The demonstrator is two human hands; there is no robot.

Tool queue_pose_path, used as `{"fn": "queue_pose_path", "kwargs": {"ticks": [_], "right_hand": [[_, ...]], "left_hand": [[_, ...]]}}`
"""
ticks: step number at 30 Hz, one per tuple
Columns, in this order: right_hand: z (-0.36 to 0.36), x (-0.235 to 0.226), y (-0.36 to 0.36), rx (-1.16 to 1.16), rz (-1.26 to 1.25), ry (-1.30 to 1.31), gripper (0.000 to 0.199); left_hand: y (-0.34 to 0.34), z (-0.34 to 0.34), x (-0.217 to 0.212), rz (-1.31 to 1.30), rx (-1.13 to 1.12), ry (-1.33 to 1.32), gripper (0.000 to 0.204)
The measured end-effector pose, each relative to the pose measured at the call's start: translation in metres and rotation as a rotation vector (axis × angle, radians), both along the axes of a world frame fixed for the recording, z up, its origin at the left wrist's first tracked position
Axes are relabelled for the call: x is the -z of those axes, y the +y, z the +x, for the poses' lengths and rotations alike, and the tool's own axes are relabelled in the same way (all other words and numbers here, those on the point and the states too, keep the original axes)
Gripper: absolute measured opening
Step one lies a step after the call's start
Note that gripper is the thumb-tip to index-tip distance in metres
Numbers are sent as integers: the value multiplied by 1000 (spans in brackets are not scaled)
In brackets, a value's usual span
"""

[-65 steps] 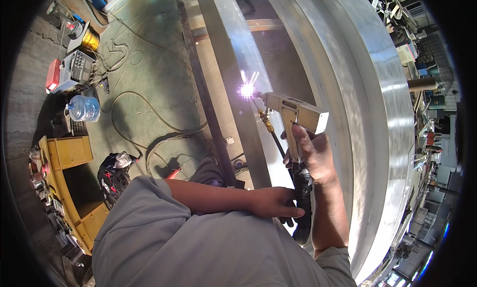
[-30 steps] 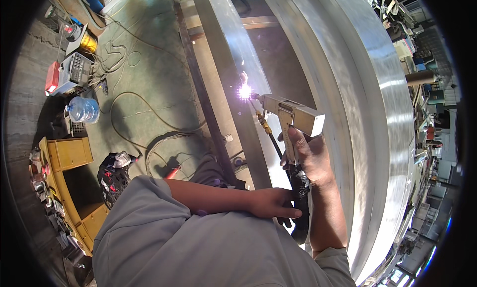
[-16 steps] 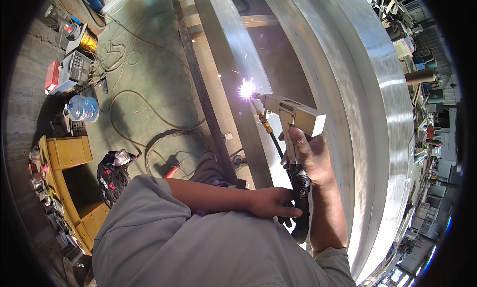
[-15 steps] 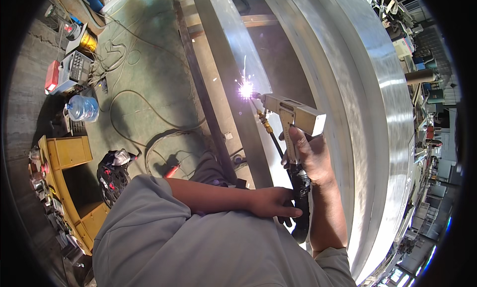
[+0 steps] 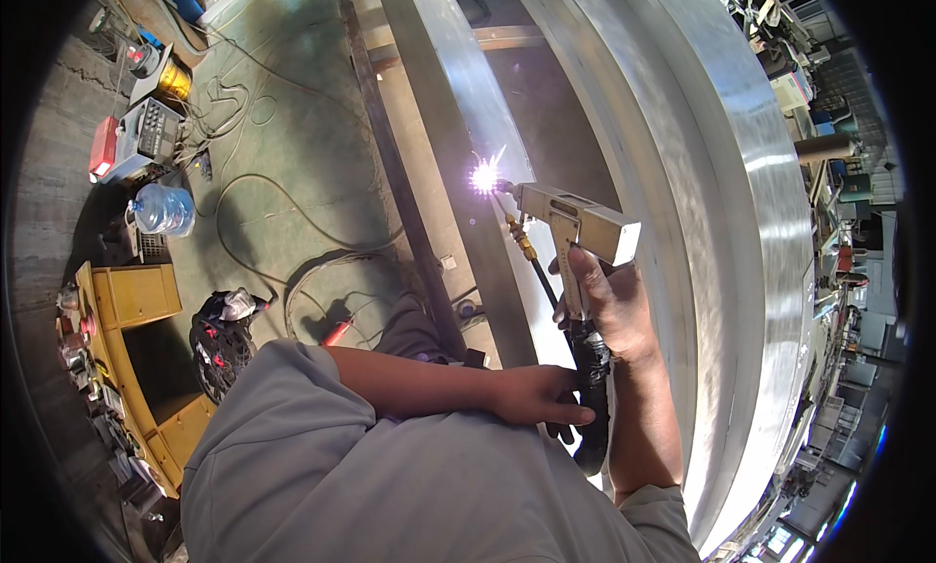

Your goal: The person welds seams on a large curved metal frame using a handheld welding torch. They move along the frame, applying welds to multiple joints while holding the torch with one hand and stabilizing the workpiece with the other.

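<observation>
My right hand [image 5: 616, 305] is wrapped round the grip of a handheld welding gun [image 5: 583, 222] with a boxy silver metal body. The gun's nozzle points up and left at a bright violet-white weld spot [image 5: 485, 177], which throws sparks onto a long metal beam [image 5: 458, 158]. A thin feed tube with a brass fitting [image 5: 522, 239] runs beside the nozzle. Below the grip, my left hand [image 5: 539, 395] closes round the thick black-wrapped cable [image 5: 592, 368] of the gun, thumb in front. Some fingers of both hands are hidden behind the gun and cable.
Wide curved-looking silver metal beams [image 5: 721, 222] lie to the right. At left are a yellow desk [image 5: 136, 300], a water jug [image 5: 164, 212], a grey control box [image 5: 148, 134], a black bag [image 5: 219, 344] and cables [image 5: 283, 197] looping over the green floor.
The spark burst has changed shape, its streaks now leaning up and right. The gun and both hands have barely shifted.
</observation>
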State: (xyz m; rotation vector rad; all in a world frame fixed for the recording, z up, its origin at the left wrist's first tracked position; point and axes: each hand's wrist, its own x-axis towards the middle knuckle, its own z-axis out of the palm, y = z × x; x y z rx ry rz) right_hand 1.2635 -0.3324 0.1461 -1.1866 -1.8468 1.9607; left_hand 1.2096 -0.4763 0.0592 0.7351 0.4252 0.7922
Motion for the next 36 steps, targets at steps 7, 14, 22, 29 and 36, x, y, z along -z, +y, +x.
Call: {"fn": "queue_pose_path", "kwargs": {"ticks": [7,14,22,29,36], "right_hand": [[4,-3,-4,16,5,-11,50],[10,-4,-7,10,1,-21,52],[17,-3,-7,-12,-48,-43,53],[21,-1,-10,3,-28,-25,53],[26,2,-13,10,17,-14,51]], "left_hand": [[-1,3,-3,26,10,44,57],[-4,9,0,36,-3,19,56],[-8,17,2,25,-18,10,59],[-9,22,1,29,-1,28,59],[-12,29,4,22,-16,8,60]]}}
